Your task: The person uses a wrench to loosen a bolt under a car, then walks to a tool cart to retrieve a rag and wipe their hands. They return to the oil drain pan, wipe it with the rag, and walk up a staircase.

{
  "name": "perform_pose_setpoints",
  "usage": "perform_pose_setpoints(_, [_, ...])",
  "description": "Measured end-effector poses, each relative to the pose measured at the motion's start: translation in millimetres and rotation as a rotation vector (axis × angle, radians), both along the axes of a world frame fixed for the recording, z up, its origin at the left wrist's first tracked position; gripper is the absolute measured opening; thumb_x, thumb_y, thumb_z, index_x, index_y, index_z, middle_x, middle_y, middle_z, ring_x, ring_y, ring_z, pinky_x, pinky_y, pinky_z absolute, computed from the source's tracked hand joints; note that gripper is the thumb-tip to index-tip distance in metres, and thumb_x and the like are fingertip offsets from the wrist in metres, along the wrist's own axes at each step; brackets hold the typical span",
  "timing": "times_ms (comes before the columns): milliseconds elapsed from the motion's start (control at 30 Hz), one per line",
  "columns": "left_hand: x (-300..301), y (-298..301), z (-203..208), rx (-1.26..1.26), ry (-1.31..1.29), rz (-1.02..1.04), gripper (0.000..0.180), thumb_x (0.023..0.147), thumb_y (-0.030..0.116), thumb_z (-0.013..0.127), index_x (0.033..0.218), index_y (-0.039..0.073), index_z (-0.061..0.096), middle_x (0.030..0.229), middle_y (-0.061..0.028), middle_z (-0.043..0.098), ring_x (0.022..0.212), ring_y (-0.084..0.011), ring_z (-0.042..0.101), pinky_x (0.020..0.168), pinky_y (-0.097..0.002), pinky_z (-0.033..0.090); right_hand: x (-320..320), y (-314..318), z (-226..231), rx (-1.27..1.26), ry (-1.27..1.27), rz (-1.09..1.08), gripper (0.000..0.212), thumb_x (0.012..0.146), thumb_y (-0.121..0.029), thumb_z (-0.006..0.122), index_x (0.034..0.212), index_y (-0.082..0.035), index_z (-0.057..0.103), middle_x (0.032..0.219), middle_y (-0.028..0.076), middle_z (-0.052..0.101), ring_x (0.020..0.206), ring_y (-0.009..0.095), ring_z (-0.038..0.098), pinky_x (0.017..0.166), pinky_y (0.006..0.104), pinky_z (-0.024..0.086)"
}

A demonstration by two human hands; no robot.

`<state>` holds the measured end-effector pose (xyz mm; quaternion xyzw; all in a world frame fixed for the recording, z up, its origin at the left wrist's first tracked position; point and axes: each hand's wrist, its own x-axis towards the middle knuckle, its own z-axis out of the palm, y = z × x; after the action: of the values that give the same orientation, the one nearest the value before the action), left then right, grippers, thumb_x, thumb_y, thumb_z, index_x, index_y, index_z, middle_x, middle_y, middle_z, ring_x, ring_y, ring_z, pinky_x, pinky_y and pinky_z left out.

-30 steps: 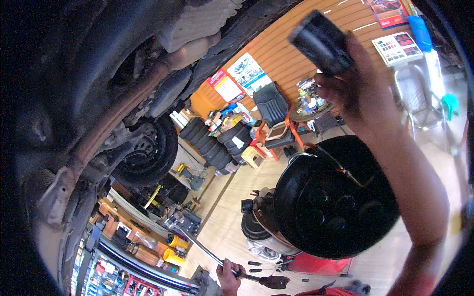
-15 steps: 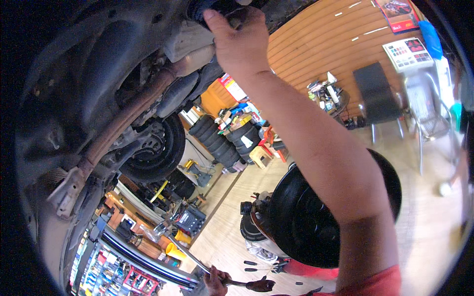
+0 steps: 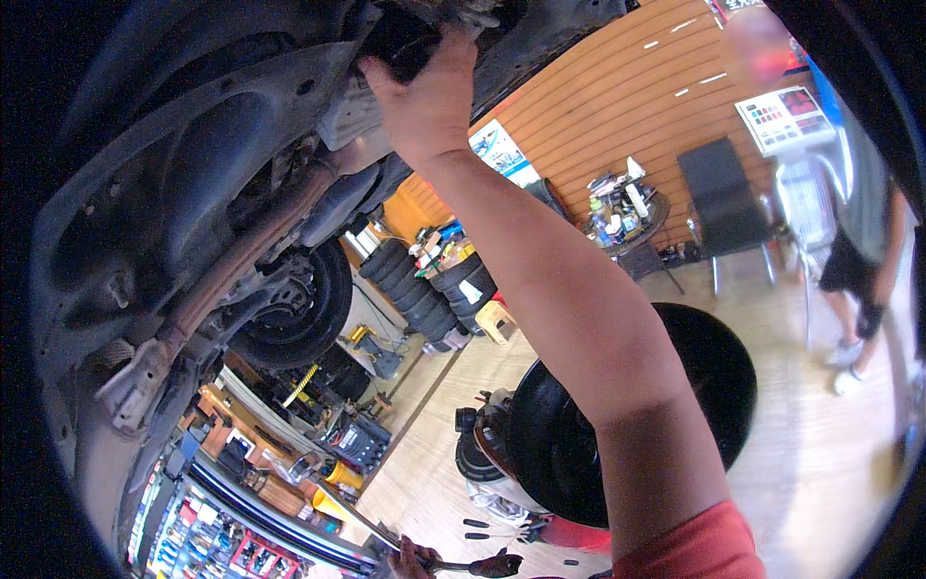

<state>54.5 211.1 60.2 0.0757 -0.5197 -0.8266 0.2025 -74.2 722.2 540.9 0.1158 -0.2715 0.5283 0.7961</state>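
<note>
My right hand (image 3: 429, 111) reaches up under the raised car, its thumb and fingers curled around a dark, rounded part (image 3: 403, 46). The palm and the shadow hide much of that part, so its kind is unclear. Beside it, a rusty exhaust pipe (image 3: 246, 227) runs along the underbody. Low in the picture, my left hand (image 3: 410, 558) is closed around a long metal bar tool (image 3: 449, 565) with a dark end. Below my right forearm stands a wide black drain pan (image 3: 550, 439), partly covered by the arm.
A wheel (image 3: 309, 314) hangs under the car's far side. Stacked tires (image 3: 405, 289) and a small stool (image 3: 495, 320) stand beyond. At right are a black chair (image 3: 725, 203), a cluttered round table (image 3: 622, 217) and a person (image 3: 863, 232). A tool cart (image 3: 212, 536) is at lower left.
My right hand has shifted left and slightly down in the picture, still at the underbody. The view has moved, and a person has come into sight at the right.
</note>
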Motion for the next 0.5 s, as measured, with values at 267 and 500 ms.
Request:
perform_pose_setpoints(267, [5.8, 18.0, 0.7, -0.286, -0.065, -0.009, 0.035, 0.093, 0.040, 0.045, 0.073, 0.013, 0.052, 0.053, -0.0039, 0.047, 0.041, -0.0224, 0.049, 0.040, -0.0403, 0.047, 0.9, -9.7, 14.4, -0.076, -0.129, -0.005, 0.070, 0.069, -0.017, 0.075, 0.119, 0.005, 0.031, 0.116, 0.027, 0.042, 0.102, 0.040, 0.051, 0.086, 0.0427, 0.044])
perform_pose_setpoints(500, [18.8, 46.2, 14.7, -0.105, -0.033, 0.096, 0.036, 0.092, 0.037, 0.049, 0.066, 0.013, 0.044, 0.048, -0.0031, 0.039, 0.037, -0.0206, 0.045, 0.036, -0.0402, 0.045, 1.7, -12.1, 17.4, -0.036, -0.127, 0.092, 0.078, 0.069, -0.013, 0.074, 0.125, 0.009, 0.025, 0.126, 0.032, 0.035, 0.110, 0.047, 0.046, 0.096, 0.0421, 0.040])
